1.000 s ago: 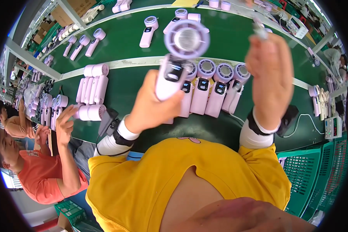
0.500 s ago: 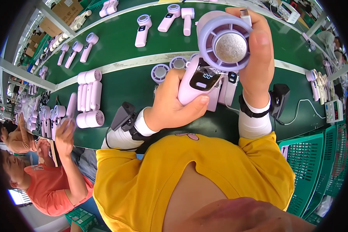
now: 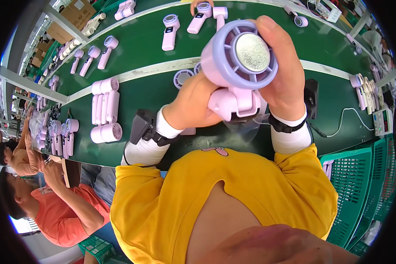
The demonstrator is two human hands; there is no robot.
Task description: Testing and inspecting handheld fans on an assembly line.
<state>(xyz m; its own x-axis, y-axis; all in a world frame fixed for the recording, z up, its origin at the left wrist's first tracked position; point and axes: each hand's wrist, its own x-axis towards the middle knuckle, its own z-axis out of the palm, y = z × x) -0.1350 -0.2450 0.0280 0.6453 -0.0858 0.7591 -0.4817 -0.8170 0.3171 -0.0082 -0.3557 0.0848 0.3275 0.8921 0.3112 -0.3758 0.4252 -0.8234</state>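
Note:
Both my hands hold a lilac handheld fan up above the bench, its purple ring and round silver centre plate facing up toward me. My left hand is closed round the handle, which is foreshortened beneath the head; its dark display is out of sight. Against the right side of the fan head, my right hand wraps its fingers, the tips partly hidden behind it. Behind my left hand another fan's round head lies on the bench, partly covered. Something clear and filmy shows below the held fan.
On the left, a stack of lilac fans lies on the green bench. More fans move along the far green strip, where another person's hand touches one. A white cable runs to a small meter. Green crates stand lower right.
The held fan has tipped and shifted left, hiding its lit display. A plug in my right fingers no longer shows. Far-strip fans slid right; the co-worker in orange lowered a raised hand.

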